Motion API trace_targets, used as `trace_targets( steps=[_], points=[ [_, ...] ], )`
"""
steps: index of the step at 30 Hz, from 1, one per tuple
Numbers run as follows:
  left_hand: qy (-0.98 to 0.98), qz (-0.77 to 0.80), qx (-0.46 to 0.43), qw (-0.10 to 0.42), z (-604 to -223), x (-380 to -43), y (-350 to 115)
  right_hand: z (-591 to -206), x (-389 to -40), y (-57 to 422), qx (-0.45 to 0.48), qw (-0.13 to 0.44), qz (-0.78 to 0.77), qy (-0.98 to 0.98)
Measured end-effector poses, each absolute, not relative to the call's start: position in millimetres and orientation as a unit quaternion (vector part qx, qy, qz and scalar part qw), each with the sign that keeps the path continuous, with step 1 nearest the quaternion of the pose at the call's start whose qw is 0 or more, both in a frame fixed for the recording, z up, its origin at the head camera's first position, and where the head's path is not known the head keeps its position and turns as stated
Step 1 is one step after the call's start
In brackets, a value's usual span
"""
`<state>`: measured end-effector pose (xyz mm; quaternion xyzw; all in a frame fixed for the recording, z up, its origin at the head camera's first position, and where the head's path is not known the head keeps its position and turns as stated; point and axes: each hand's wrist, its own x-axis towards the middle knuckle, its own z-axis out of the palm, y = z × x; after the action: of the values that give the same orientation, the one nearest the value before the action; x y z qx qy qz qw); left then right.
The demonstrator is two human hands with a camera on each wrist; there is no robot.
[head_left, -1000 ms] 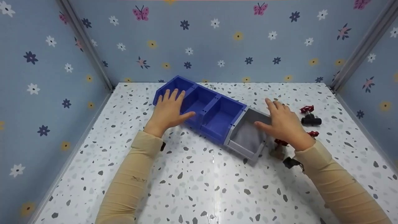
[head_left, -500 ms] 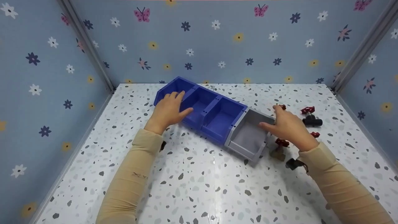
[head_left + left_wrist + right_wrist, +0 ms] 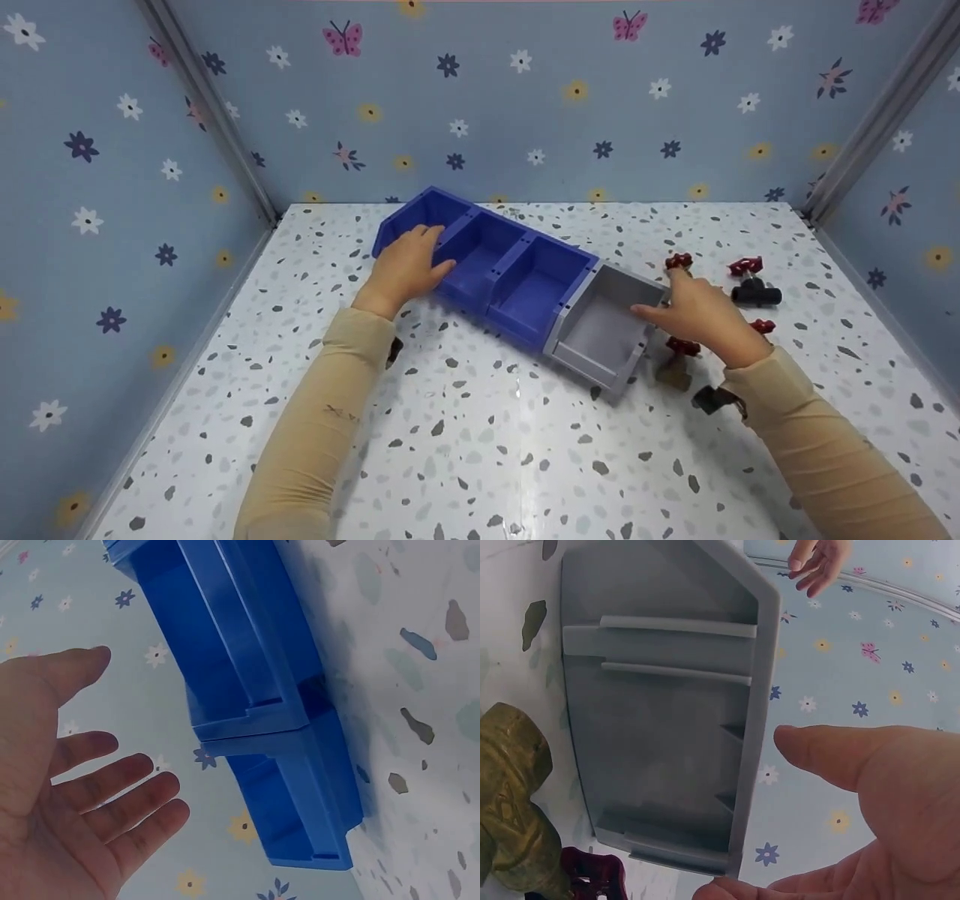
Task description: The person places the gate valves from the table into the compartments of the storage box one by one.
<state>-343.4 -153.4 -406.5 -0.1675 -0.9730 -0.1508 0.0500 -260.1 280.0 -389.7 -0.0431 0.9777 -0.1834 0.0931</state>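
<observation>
A slanted row of joined bins holds several blue bins (image 3: 541, 289) and one grey bin (image 3: 604, 319) at its right end. My left hand (image 3: 405, 266) hovers at the leftmost blue bin; the left wrist view shows its fingers (image 3: 127, 780) loosely extended, holding nothing and apart from the blue bins (image 3: 247, 637). At the grey bin's right side is my right hand (image 3: 701, 311), its thumb over the rim. In the right wrist view the thumb (image 3: 817, 754) stands off the grey bin (image 3: 660, 720), and a fingertip is close to its corner; contact is unclear.
Right of the bins lie several valves: a brass one (image 3: 673, 373) with a red handle, a black one (image 3: 756, 294), and others partly behind my right hand. Flower-patterned walls (image 3: 525, 97) enclose the speckled white table (image 3: 450, 450) at the back and sides.
My right hand has moved slightly right and down, uncovering a red valve handle beyond it. My left hand has drawn back slightly, its fingers appearing more bent. The bins stay about where they were.
</observation>
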Motion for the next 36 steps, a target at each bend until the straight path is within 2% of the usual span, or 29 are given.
trace_targets(
  steps=[10,17,27,36],
  points=[
    [-0.968,-0.216,-0.123,0.021,-413,-360,-150,-391,-257,279,-0.053,0.11,-0.189,0.974],
    [-0.967,-0.229,-0.111,0.027,-415,-366,-149,-395,-256,280,-0.072,0.111,-0.226,0.965],
    [-0.96,-0.259,-0.097,0.034,-432,-382,-156,-402,-255,283,-0.046,0.131,-0.298,0.944],
    [-0.956,-0.277,-0.094,0.032,-430,-378,-158,-403,-258,285,-0.037,0.144,-0.339,0.929]
  ],
)
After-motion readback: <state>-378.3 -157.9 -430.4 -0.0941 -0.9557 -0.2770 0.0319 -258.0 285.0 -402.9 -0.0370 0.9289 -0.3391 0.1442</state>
